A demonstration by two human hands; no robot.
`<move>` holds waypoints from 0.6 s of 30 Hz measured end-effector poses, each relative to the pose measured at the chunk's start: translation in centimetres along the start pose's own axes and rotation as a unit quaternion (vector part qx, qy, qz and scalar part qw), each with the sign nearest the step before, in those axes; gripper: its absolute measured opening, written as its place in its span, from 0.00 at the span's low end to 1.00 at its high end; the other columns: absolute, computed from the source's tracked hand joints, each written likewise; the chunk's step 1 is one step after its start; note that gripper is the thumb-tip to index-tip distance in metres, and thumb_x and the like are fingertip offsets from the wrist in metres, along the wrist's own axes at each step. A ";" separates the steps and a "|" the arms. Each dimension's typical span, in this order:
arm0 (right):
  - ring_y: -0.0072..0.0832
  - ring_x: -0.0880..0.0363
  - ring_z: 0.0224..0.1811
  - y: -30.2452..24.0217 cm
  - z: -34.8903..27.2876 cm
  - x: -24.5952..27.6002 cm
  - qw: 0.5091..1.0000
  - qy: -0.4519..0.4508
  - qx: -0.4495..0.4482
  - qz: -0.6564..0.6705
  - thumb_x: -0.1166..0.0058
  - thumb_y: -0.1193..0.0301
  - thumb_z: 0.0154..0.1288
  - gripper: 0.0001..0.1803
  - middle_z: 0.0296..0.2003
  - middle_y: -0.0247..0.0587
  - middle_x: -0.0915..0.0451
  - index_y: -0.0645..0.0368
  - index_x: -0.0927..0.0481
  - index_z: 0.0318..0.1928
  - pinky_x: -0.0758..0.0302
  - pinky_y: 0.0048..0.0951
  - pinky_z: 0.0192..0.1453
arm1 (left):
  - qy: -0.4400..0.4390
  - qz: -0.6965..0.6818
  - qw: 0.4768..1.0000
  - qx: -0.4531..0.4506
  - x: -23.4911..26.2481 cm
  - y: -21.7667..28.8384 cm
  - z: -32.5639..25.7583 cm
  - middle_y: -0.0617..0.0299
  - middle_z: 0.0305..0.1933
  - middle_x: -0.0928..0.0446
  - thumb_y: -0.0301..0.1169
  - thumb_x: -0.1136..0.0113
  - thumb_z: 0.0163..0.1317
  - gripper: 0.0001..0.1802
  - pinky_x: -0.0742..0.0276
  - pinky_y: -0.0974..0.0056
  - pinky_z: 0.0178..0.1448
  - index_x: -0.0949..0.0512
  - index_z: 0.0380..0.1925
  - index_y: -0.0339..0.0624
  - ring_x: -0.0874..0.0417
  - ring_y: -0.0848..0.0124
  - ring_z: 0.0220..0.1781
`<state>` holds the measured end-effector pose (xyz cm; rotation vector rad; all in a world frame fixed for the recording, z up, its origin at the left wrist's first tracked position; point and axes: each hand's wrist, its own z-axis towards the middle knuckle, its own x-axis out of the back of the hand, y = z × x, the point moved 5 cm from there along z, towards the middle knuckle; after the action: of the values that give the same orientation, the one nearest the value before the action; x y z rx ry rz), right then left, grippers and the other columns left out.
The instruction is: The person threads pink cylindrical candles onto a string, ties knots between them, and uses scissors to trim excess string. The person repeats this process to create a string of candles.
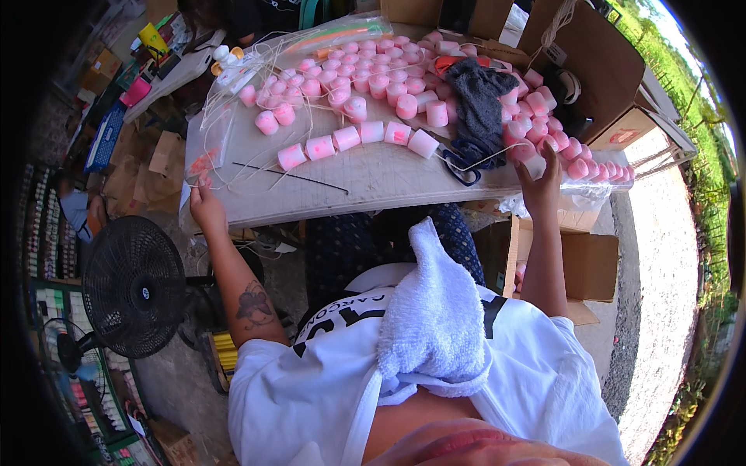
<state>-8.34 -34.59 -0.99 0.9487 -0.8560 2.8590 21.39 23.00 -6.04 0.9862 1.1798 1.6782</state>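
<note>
A row of pale pink cylinders lies across the table, threaded on a thin white string. At the table's left edge my left hand is closed, pinching the string. My right hand reaches to the right front edge. Its thumb and fingers are closed around a pink cylinder, where the string's other side leads. Between the row and this hand lie dark-handled scissors. A thin dark rod rests in front of the row. Many loose pink cylinders cover the table's far half.
A dark grey cloth lies among the cylinders. Cardboard boxes stand at the far right and below the table. A black fan stands at left. Loose strings and a clear plastic bag lie on the table's left side.
</note>
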 end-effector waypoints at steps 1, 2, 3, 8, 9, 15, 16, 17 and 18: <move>0.47 0.31 0.55 -0.1 0.1 -0.5 1.000 0.003 0.002 0.000 0.34 0.68 0.50 0.36 0.50 0.52 0.28 0.62 0.35 0.59 0.36 0.43 0.60 | -0.008 -0.008 1.000 0.010 -0.1 -0.1 -0.1 0.53 0.50 0.24 0.38 0.57 0.70 0.19 0.35 0.65 0.58 0.26 0.52 0.38 0.25 0.68 0.52; 0.48 0.32 0.55 0.0 0.2 -0.9 1.000 0.006 0.005 0.001 0.34 0.68 0.49 0.36 0.50 0.53 0.28 0.62 0.35 0.59 0.36 0.43 0.60 | -0.015 -0.016 1.000 0.019 -0.1 -0.3 -0.1 0.54 0.48 0.24 0.38 0.56 0.70 0.19 0.35 0.65 0.58 0.26 0.53 0.38 0.26 0.69 0.52; 0.50 0.33 0.56 0.1 0.2 -1.5 1.000 0.001 0.007 -0.013 0.34 0.67 0.49 0.38 0.51 0.54 0.29 0.63 0.36 0.59 0.38 0.45 0.61 | -0.020 -0.023 0.999 0.027 0.1 -0.3 0.0 0.56 0.47 0.24 0.39 0.56 0.70 0.19 0.35 0.65 0.58 0.26 0.53 0.39 0.26 0.69 0.51; 0.51 0.37 0.60 -1.9 -0.8 -1.3 0.998 0.039 0.021 -0.044 0.35 0.69 0.51 0.36 0.55 0.54 0.32 0.62 0.36 0.60 0.40 0.46 0.63 | -0.027 -0.048 0.997 0.053 1.1 0.6 -0.6 0.61 0.40 0.23 0.40 0.54 0.70 0.19 0.35 0.67 0.56 0.25 0.53 0.41 0.26 0.73 0.47; 0.50 0.38 0.60 -3.2 -0.7 -0.7 0.997 0.048 0.040 -0.041 0.36 0.70 0.52 0.35 0.55 0.53 0.32 0.62 0.36 0.60 0.40 0.46 0.63 | -0.025 -0.052 0.997 0.056 0.7 1.3 -1.5 0.62 0.39 0.24 0.40 0.54 0.70 0.19 0.34 0.67 0.55 0.24 0.53 0.42 0.27 0.73 0.47; 0.38 0.25 0.51 -12.4 -2.4 -3.4 0.919 -0.208 0.039 0.332 0.42 0.74 0.59 0.16 0.46 0.47 0.24 0.62 0.23 0.49 0.33 0.31 0.57 | -0.108 0.154 0.919 -0.347 -8.1 15.4 -13.0 0.59 0.39 0.23 0.31 0.46 0.63 0.12 0.35 0.62 0.56 0.20 0.44 0.41 0.25 0.64 0.45; 0.34 0.25 0.51 -14.3 -2.8 -4.4 0.898 -0.262 0.057 0.349 0.44 0.74 0.61 0.17 0.46 0.46 0.23 0.62 0.24 0.51 0.33 0.29 0.57 | -0.149 0.186 0.870 -0.431 -10.4 16.3 -14.9 0.59 0.40 0.23 0.29 0.43 0.60 0.10 0.36 0.59 0.57 0.19 0.41 0.42 0.26 0.61 0.48; 0.31 0.25 0.51 -16.3 -3.3 -5.4 0.872 -0.315 0.079 0.367 0.45 0.74 0.63 0.17 0.47 0.44 0.23 0.62 0.25 0.53 0.33 0.28 0.57 | -0.170 0.184 0.858 -0.448 -12.1 16.5 -16.3 0.60 0.40 0.23 0.29 0.42 0.58 0.09 0.39 0.57 0.59 0.19 0.39 0.41 0.27 0.60 0.50; 0.29 0.26 0.51 -17.4 -3.9 -7.0 0.829 -0.341 0.009 0.444 0.46 0.75 0.64 0.17 0.47 0.43 0.23 0.62 0.25 0.53 0.32 0.27 0.57 | -0.191 0.184 0.844 -0.465 -13.5 16.6 -17.5 0.61 0.40 0.24 0.28 0.42 0.56 0.08 0.41 0.54 0.60 0.20 0.36 0.41 0.29 0.59 0.52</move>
<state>-1.76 -16.76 1.20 2.1255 -1.7089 3.1703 6.66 1.73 3.73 0.8495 -0.1612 1.8982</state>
